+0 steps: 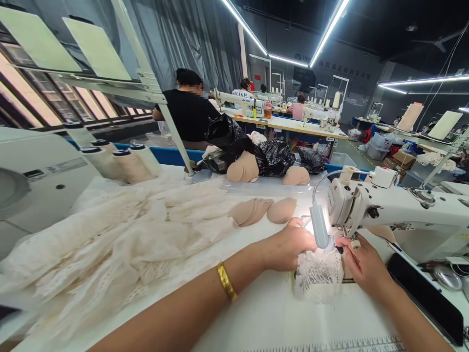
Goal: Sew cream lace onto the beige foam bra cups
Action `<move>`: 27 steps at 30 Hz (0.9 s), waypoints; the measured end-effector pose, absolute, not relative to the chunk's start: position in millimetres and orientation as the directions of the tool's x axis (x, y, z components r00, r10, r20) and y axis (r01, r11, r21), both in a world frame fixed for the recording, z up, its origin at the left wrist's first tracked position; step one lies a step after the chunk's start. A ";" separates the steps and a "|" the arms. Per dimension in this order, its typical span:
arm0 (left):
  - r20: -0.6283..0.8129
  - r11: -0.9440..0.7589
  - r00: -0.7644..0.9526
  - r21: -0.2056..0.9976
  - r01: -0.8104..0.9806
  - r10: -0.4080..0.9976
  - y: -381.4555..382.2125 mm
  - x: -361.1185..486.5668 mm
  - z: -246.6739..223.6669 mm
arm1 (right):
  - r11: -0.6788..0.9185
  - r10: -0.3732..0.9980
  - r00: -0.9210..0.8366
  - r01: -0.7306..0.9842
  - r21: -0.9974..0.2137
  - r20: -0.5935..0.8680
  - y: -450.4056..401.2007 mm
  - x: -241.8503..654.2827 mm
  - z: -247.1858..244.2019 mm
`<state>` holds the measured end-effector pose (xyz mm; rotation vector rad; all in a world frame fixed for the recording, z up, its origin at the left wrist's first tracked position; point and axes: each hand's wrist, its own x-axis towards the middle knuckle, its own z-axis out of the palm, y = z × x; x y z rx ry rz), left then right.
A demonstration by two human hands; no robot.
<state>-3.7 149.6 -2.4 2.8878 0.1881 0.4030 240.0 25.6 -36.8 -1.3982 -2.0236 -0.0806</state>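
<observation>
A workroom (351,93) with sewing machines (240,102) under strip lights (330,32); before you, a white surface (249,313) carries the work, and your own machine (414,205) reaches in from the right, its head above and between your hands. Your left hand (298,247) is partly closed, fingers bent at the upper left of a lace piece (318,276); glare and the lamp (319,227) hide its fingertips, so you cannot tell how firmly it holds. Your right hand (362,264) is nearly closed, thumb and forefinger drawn together by the lace's upper right; whether cloth is pinched there cannot be made out. Principal risks, as judged: fingertips could stray under the needle, itself not visible, because both hands lie close below the machine head and glare masks the spot; unequal pull between the hands could skew or pucker the lace, whose openwork probably stretches easily. The cream fabric (120,244), heaped left of your left hand, could drag if your forearm (176,308) catches it. The lace piece, lying between your hands and spilling toward you, is whitish and semi-sheer, with a branching, net-like pattern and an uneven near edge.
</observation>
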 end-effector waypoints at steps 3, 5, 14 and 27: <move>0.224 -0.961 0.961 0.256 0.100 0.160 145.3 -8.1 3.8 | 0.465 0.783 -0.247 0.842 -0.272 0.571 23.5 239.7 -38.4; 0.205 -0.959 0.961 0.253 0.132 0.186 139.8 -11.0 7.0 | 0.498 0.763 -0.288 0.833 -0.242 0.579 20.7 236.6 -35.9; 0.004 -0.883 0.892 0.146 0.446 0.452 99.8 -8.6 23.8 | 0.546 0.791 -0.440 0.821 -0.167 0.425 22.7 224.4 -38.7; 0.221 -0.980 0.962 0.147 0.132 0.163 125.0 -6.7 -4.0 | 0.390 0.914 -0.312 0.855 -0.342 0.261 15.3 261.2 -23.4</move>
